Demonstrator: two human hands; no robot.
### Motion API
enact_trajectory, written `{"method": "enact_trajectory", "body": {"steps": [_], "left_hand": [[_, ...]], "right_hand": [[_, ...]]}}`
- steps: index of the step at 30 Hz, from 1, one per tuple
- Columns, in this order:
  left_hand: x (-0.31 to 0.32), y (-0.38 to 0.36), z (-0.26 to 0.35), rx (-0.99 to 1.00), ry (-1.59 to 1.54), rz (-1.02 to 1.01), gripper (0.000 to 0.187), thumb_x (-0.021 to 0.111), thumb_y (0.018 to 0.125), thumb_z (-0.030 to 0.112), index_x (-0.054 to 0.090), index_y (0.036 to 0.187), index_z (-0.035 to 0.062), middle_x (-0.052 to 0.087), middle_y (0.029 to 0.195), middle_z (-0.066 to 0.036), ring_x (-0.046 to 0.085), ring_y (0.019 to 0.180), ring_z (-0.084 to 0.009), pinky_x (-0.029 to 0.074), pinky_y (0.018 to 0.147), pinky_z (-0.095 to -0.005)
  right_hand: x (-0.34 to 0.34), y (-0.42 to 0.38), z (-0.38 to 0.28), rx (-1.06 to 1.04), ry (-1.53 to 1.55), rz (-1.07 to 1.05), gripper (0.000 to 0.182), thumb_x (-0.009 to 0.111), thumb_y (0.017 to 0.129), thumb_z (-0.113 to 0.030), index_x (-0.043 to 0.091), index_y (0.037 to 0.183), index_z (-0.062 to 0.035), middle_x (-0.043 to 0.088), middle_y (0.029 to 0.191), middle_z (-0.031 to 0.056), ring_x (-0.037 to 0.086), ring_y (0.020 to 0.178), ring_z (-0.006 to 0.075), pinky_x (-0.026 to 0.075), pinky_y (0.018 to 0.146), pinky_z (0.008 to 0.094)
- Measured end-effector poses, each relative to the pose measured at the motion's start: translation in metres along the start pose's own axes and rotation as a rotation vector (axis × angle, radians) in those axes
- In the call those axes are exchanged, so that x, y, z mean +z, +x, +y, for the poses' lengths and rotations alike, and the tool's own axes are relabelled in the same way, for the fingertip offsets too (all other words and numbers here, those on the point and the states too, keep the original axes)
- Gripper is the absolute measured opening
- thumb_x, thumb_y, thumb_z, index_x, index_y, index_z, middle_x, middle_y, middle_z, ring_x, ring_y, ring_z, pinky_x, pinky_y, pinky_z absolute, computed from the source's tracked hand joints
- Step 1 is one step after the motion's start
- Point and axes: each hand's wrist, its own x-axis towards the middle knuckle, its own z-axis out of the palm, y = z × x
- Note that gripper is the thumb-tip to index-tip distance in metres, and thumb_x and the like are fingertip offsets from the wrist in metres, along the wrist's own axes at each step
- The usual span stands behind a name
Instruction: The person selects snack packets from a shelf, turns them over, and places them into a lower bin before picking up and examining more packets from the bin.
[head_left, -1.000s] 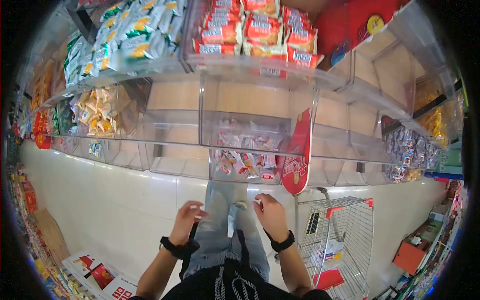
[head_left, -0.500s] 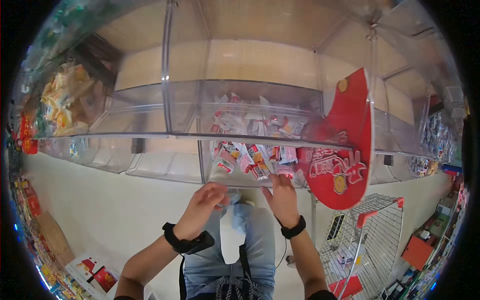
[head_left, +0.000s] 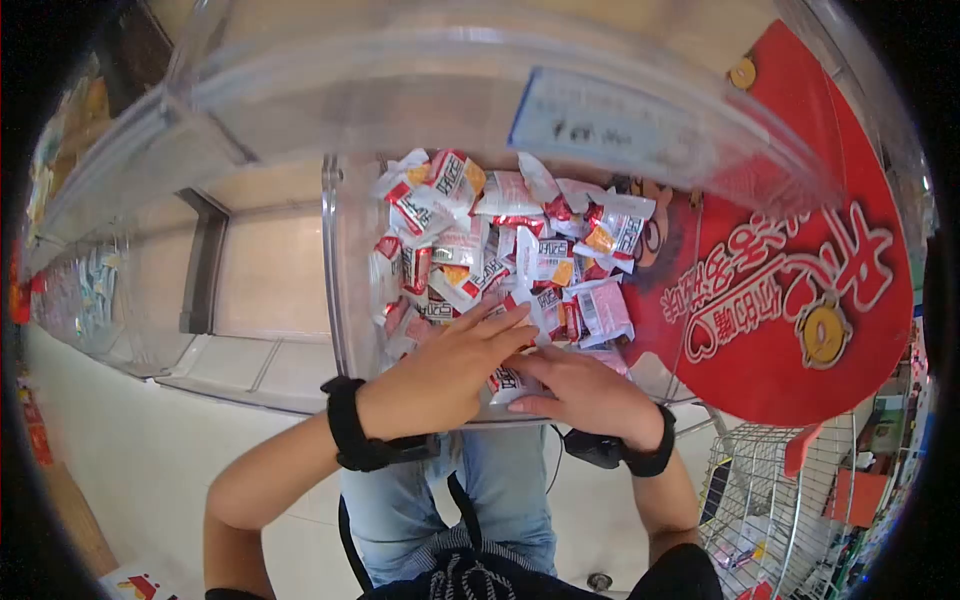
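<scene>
Small white-and-red snack packets (head_left: 470,250) lie in a loose heap inside a clear plastic bin (head_left: 350,250). My left hand (head_left: 450,365) reaches over the bin's front edge, palm down, its fingers stretched across the front packets. From the other side comes my right hand (head_left: 590,392), its fingers pointing left and its thumb apart from them. A snack packet (head_left: 504,384) shows between the hands, by the right thumb and fingertips; whether it is gripped is not clear. The left fingertips lie close to or over the right ones, partly hiding them.
A red sign (head_left: 770,310) with raised lettering stands at the bin's right. Above hangs a clear lid or panel with a price label (head_left: 590,120). A wire shopping cart (head_left: 780,490) stands at the lower right. Further clear bins (head_left: 100,290) run to the left.
My view has come closer over the bin. Both hands have moved from its front edge in among the packets and drawn together.
</scene>
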Motion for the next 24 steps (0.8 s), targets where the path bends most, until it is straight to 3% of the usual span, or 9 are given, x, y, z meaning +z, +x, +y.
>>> {"method": "enact_trajectory", "body": {"steps": [5, 7, 9, 11, 13, 16, 21, 23, 24], "left_hand": [[0.006, -0.002, -0.011, -0.036, 0.254, -0.148, 0.054, 0.051, 0.062, -0.003, 0.041, 0.115, 0.0014, 0.045, 0.112, -0.018, 0.041, 0.106, -0.0373, 0.025, 0.098, -0.0447], [0.013, -0.007, -0.028, -0.011, 0.242, -0.075, 0.046, 0.051, 0.064, -0.001, 0.047, 0.110, 0.0027, 0.049, 0.104, -0.017, 0.045, 0.100, -0.0355, 0.031, 0.093, -0.0417], [0.007, -0.010, -0.031, -0.179, 0.059, -0.160, 0.040, 0.048, 0.060, -0.006, 0.051, 0.099, 0.0011, 0.050, 0.101, -0.016, 0.046, 0.102, -0.0314, 0.037, 0.086, -0.0370], [0.002, -0.015, -0.021, -0.118, 0.106, -0.076, 0.039, 0.046, 0.060, -0.008, 0.053, 0.097, 0.0009, 0.052, 0.098, -0.017, 0.049, 0.096, -0.0325, 0.040, 0.079, -0.0353], [-0.007, -0.015, -0.001, -0.313, 0.208, -0.113, 0.039, 0.050, 0.061, -0.008, 0.054, 0.099, 0.0004, 0.055, 0.094, -0.016, 0.054, 0.087, -0.0288, 0.042, 0.076, -0.0341], [-0.019, -0.027, 0.003, -0.362, 0.058, 0.010, 0.038, 0.057, 0.062, -0.006, 0.055, 0.099, 0.0000, 0.059, 0.087, -0.014, 0.057, 0.077, -0.0233, 0.043, 0.071, -0.0318], [-0.035, -0.048, 0.017, -0.289, 0.076, 0.141, 0.036, 0.065, 0.062, -0.001, 0.057, 0.097, -0.0003, 0.061, 0.076, -0.009, 0.056, 0.070, -0.0147, 0.043, 0.062, -0.0264], [-0.047, -0.053, 0.039, -0.629, -0.148, 0.112, 0.030, 0.065, 0.066, 0.002, 0.058, 0.095, 0.0001, 0.058, 0.073, -0.004, 0.052, 0.068, -0.0081, 0.041, 0.059, -0.0235], [-0.048, -0.057, 0.035, -0.624, -0.163, 0.153, 0.025, 0.064, 0.069, 0.005, 0.058, 0.092, -0.0005, 0.055, 0.073, -0.002, 0.049, 0.070, -0.0040, 0.039, 0.058, -0.0216]], "right_hand": [[0.003, 0.006, 0.011, -0.173, -0.114, 0.036, 0.050, 0.051, 0.080, -0.037, 0.041, 0.118, -0.0058, 0.042, 0.115, 0.0212, 0.044, 0.104, 0.0359, 0.037, 0.086, 0.0381], [0.003, 0.009, 0.014, -0.230, -0.007, -0.052, 0.047, 0.050, 0.081, -0.033, 0.043, 0.115, -0.0013, 0.044, 0.111, 0.0239, 0.044, 0.102, 0.0363, 0.036, 0.086, 0.0383], [0.006, 0.011, 0.017, -0.233, 0.014, -0.032, 0.048, 0.049, 0.082, -0.035, 0.042, 0.115, -0.0007, 0.045, 0.109, 0.0240, 0.045, 0.102, 0.0352, 0.036, 0.086, 0.0374], [0.007, 0.009, 0.015, -0.232, 0.040, -0.009, 0.050, 0.048, 0.082, -0.037, 0.042, 0.115, 0.0000, 0.046, 0.107, 0.0242, 0.045, 0.101, 0.0341, 0.036, 0.086, 0.0364], [0.007, 0.007, 0.011, -0.270, 0.077, -0.024, 0.057, 0.052, 0.078, -0.045, 0.045, 0.111, 0.0018, 0.051, 0.100, 0.0227, 0.049, 0.096, 0.0305, 0.038, 0.081, 0.0340], [0.003, 0.004, 0.010, -0.180, 0.128, -0.078, 0.061, 0.058, 0.072, -0.048, 0.048, 0.105, 0.0025, 0.054, 0.094, 0.0192, 0.053, 0.089, 0.0270, 0.041, 0.076, 0.0317], [0.010, -0.001, 0.020, -0.272, 0.214, 0.072, 0.058, 0.063, 0.069, -0.044, 0.051, 0.102, 0.0012, 0.057, 0.090, 0.0159, 0.055, 0.084, 0.0243, 0.042, 0.073, 0.0305], [0.010, -0.003, 0.018, -0.264, 0.233, 0.104, 0.056, 0.064, 0.069, -0.042, 0.052, 0.102, 0.0007, 0.057, 0.090, 0.0155, 0.055, 0.085, 0.0243, 0.041, 0.073, 0.0307], [0.009, -0.005, 0.016, -0.230, 0.329, 0.126, 0.055, 0.064, 0.069, -0.041, 0.052, 0.103, 0.0002, 0.057, 0.090, 0.0152, 0.055, 0.085, 0.0237, 0.041, 0.074, 0.0305]]}}
